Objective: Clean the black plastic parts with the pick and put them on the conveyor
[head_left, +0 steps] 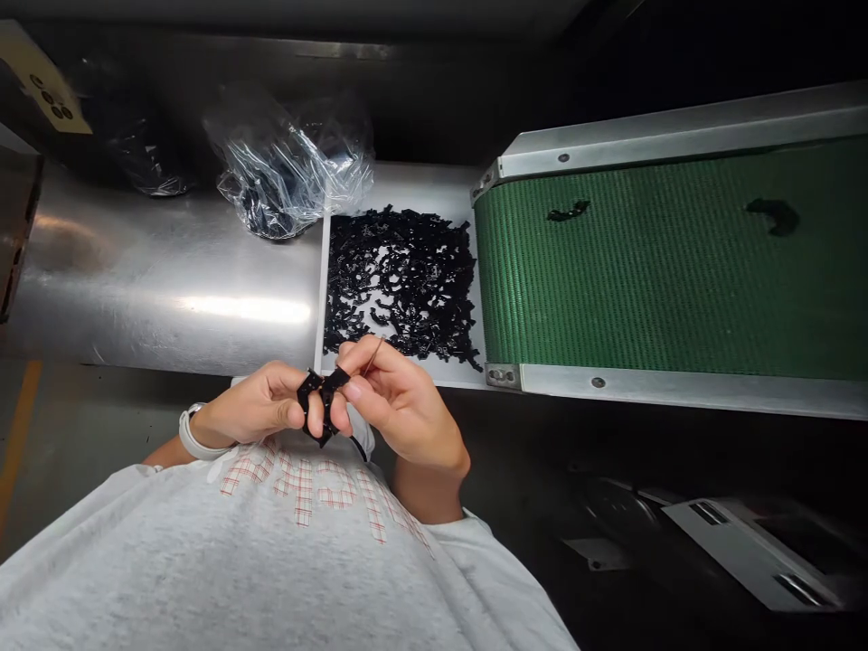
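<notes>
Nothing is legible, not even the plaid T-shirt lettering (302,484).

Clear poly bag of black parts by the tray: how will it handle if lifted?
The clear plastic bag looks thin and floppy, given its loose, crumpled folds. The black plastic parts bunched inside would probably shift and make it sag. Its smooth film may slide easily on the stainless steel surface.
</notes>
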Motion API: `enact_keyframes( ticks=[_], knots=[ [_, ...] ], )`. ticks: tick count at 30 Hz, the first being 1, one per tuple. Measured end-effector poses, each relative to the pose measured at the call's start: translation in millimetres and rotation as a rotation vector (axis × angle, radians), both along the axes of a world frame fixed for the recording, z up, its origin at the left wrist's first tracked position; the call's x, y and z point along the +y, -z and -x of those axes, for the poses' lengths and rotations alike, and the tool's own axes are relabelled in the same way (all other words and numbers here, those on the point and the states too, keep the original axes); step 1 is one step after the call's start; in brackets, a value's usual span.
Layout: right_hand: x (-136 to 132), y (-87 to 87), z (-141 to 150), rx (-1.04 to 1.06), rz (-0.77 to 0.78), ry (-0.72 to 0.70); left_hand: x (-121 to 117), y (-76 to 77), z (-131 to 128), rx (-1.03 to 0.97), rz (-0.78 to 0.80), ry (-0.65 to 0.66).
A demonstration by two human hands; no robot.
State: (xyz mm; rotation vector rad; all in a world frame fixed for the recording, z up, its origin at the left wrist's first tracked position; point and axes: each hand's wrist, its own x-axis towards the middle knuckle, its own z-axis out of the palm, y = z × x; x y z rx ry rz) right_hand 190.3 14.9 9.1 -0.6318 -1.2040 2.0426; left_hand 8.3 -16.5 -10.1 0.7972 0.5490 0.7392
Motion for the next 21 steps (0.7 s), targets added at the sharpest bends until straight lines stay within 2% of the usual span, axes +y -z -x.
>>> enact_keyframes(
  ticks=[4, 11, 21],
  knots=[
    [1.4, -0.3, 2.2, 0.013, 0.053, 0.032, 1.7, -2.7, -1.0, -0.012, 0.037, -0.003],
    [2.7, -5.6, 5.8, 0.011, 0.125, -0.013, 2.7, 0.9, -2.4, -0.116, 0.075, 0.078],
    [4.4, -6.9, 4.7, -0.02, 0.146, -0.012, 1.4, -3.0, -1.9, -0.189, 0.118, 0.052]
  ],
)
